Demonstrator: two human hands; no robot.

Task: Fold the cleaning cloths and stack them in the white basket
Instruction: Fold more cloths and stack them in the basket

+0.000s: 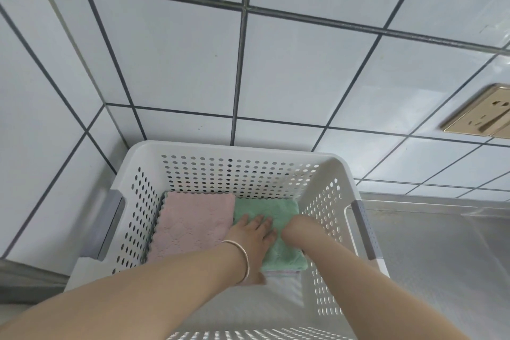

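Shiny metal counter (441, 257) meets a white tiled wall (171, 63), and the white basket (325, 163) sits in that corner. Both arms reach down inside it. Flat and open, the left hand (255, 232) presses on the folded green cloth (278, 254) by the basket's right wall. Whether the right hand (294, 225) is holding anything, I cannot tell. Along the left wall lies a folded pink cloth (190, 223). Farther off, a gold socket (480, 113) is on the wall.

Two bare arms reach into a white basket (237, 149) at lower centre. The left hand (255, 232) lies flat on a green cloth (271, 234); the right hand (292, 225) touches it. A pink cloth (190, 222) lies just left.
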